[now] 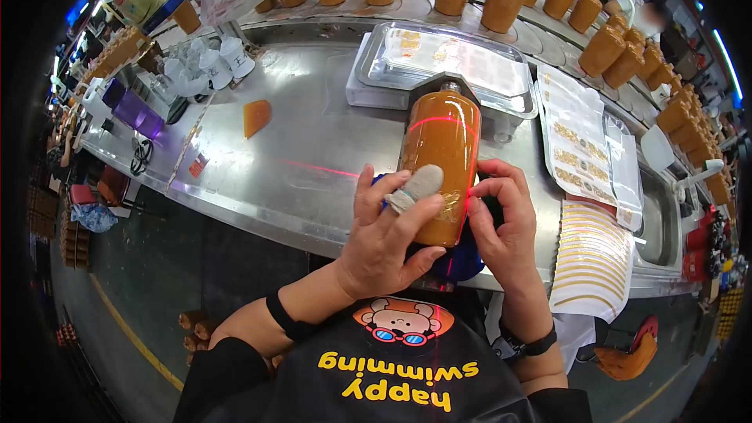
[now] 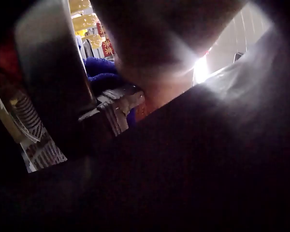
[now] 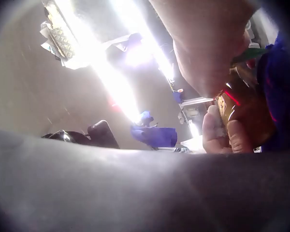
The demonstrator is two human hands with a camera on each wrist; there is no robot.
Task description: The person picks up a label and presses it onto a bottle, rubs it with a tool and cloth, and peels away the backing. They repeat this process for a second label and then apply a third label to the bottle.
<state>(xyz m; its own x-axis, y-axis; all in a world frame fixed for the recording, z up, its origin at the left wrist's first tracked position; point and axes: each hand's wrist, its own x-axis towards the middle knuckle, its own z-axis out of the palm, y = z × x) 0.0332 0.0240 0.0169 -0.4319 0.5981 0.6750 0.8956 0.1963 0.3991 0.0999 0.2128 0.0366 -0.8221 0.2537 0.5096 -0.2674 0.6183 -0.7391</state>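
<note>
A glossy brown bottle [image 1: 442,149] lies tilted in a dark holder [image 1: 446,81], neck away from the body, with red light lines across it. A gold decal [image 1: 452,208] shows near its base. My left hand [image 1: 380,243] grips the base end, thumb at the bottom edge, and a finger in a pale cloth cover [image 1: 423,180] presses on its side. Opposite, my right hand [image 1: 509,227] has thumb and forefinger tips close together at the bottle's right side; I cannot tell whether they pinch anything. Something green [image 3: 251,55] shows beside the right hand in the right wrist view.
Blue cloth [image 1: 462,260] is under the bottle's base. A metal tray [image 1: 368,70] with decal sheets stands behind. More decal sheets [image 1: 595,262] lie at right, before a sink [image 1: 666,227]. Several brown bottles [image 1: 505,0] line the far conveyor. A purple bottle [image 1: 135,110] is at left.
</note>
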